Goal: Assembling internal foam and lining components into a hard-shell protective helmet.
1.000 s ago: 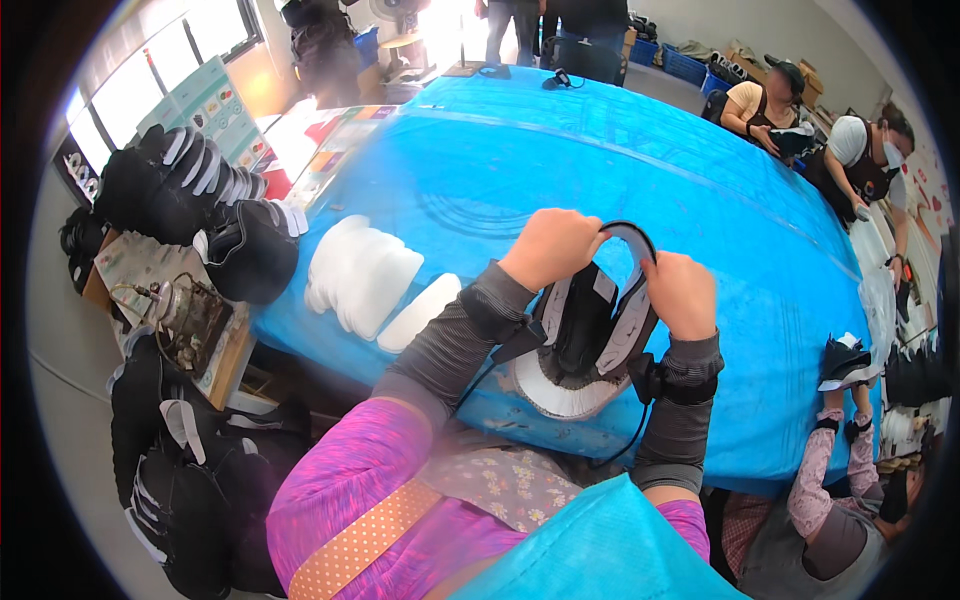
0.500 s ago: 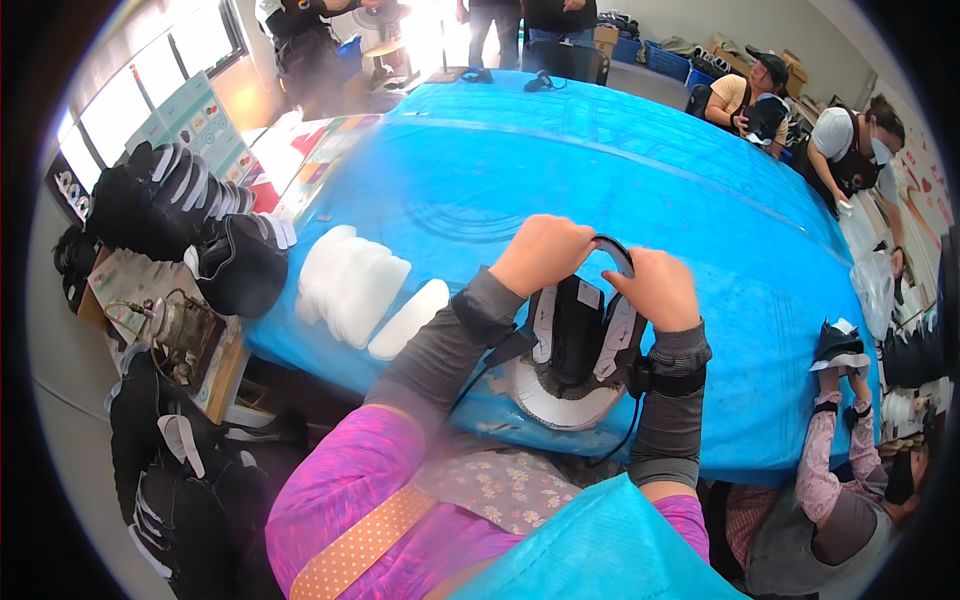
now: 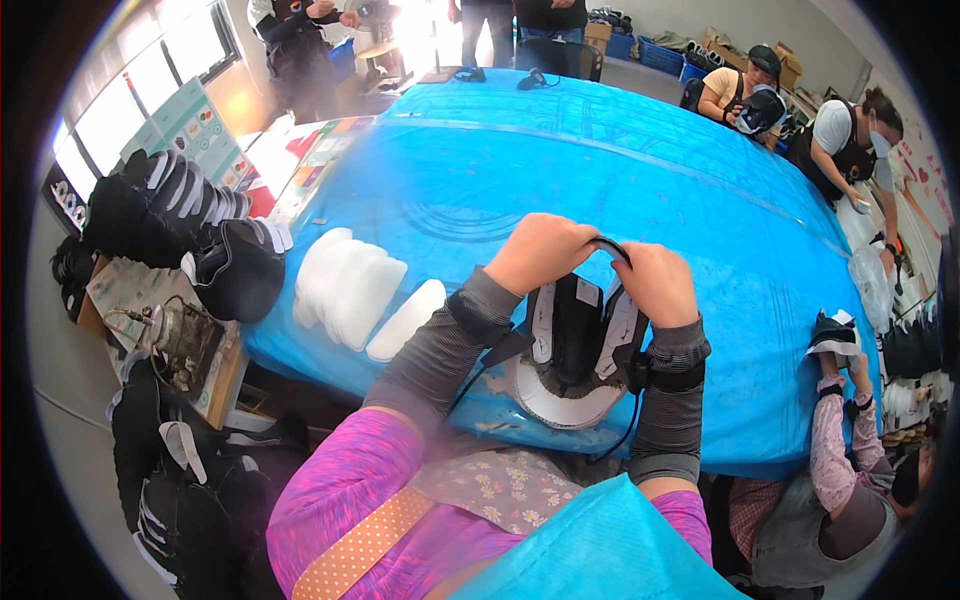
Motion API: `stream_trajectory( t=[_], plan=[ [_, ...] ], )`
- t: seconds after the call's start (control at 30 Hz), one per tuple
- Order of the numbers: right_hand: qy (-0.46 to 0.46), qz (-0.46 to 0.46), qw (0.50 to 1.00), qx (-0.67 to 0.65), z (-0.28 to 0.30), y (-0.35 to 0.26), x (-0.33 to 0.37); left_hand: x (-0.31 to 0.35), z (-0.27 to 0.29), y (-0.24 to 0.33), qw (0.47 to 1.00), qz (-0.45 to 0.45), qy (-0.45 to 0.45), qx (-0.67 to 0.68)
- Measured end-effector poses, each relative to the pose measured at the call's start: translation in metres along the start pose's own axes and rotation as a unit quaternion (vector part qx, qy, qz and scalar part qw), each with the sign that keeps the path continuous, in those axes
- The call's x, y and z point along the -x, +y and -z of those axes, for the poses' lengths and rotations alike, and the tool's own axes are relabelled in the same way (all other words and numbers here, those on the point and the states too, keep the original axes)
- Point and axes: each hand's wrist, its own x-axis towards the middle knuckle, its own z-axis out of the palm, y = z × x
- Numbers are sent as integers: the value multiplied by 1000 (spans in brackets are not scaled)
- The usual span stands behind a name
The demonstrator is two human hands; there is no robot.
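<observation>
A black shoe upper [image 3: 572, 345] with pale grey side panels lies at the near edge of the blue-covered table [image 3: 700, 200]. A pale, rough-edged curved rim faces me. My left hand [image 3: 545, 252] pinches the dark padded collar at the far end. My right hand [image 3: 660, 283] is closed on the same collar, just to the right, so the collar arches between both hands. What the fingertips do beneath it is hidden. To the left lie a fanned stack of white insole-shaped pieces [image 3: 345, 285] and one separate white piece [image 3: 407, 320].
Black shoe uppers [image 3: 150, 215] are heaped at left, above a metal device [image 3: 175, 340] on a small stand. More black uppers [image 3: 200, 490] hang lower left. A co-worker's hands hold a shoe upper [image 3: 838, 335] at right. Other people stand around the far side.
My right hand's fingers have curled further over the collar, and its arch between my hands looks flatter. The shoe upper stays in place. Co-workers at right have shifted slightly.
</observation>
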Motion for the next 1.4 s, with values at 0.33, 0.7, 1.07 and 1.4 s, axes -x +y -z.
stream_trajectory(
  t=[0.33,0.7,1.07,1.4],
  plan=[
    [17,12,1000,15,0,-3,-4,0,5,7,1000,-7,6,2],
    [21,11,1000,14,-6,0,-4,-2,-2,10,999,13,31,20],
    [-15,-22,999,29,6,0,4,3,-8,3,994,54,-67,-60],
    [-69,-60,994,64,-3,25,14,8,8,-2,980,97,-173,-23]
  ],
)
